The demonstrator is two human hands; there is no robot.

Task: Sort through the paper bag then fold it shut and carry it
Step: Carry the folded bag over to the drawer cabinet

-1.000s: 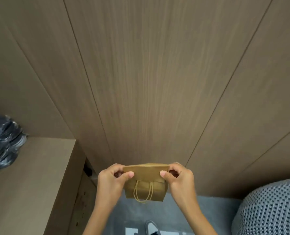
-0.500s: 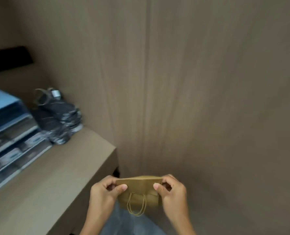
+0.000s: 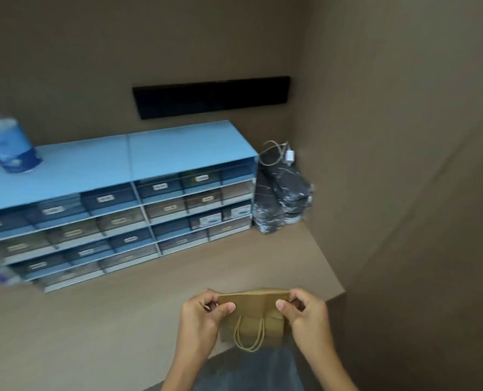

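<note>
Head view, the only one: the paper bag (image 3: 254, 314) is held up in the air between both hands, just over the near right corner of the brown counter (image 3: 121, 320) and not resting on it. Its top is folded over toward the camera, and that folded band runs left to right, so the bag's long axis at the fold lies across the body, level with both thumbs. The left hand (image 3: 203, 314) pinches the left end of the fold, thumb on the near face and fingers curled behind; the right hand (image 3: 302, 311) does the same at the right end. Both grips are closed on the paper, neither nearer than the other. The twine handles (image 3: 248, 335) hang loose below the fold, between the wrists, untouched. By my reading the folding is done or nearly done and carrying comes next; a one-handed carry would mean taking those handles or the fold's middle. Further back sit a blue drawer organizer (image 3: 116, 198) and a dark wrapped bundle (image 3: 280, 198), well apart from the bag.
</note>
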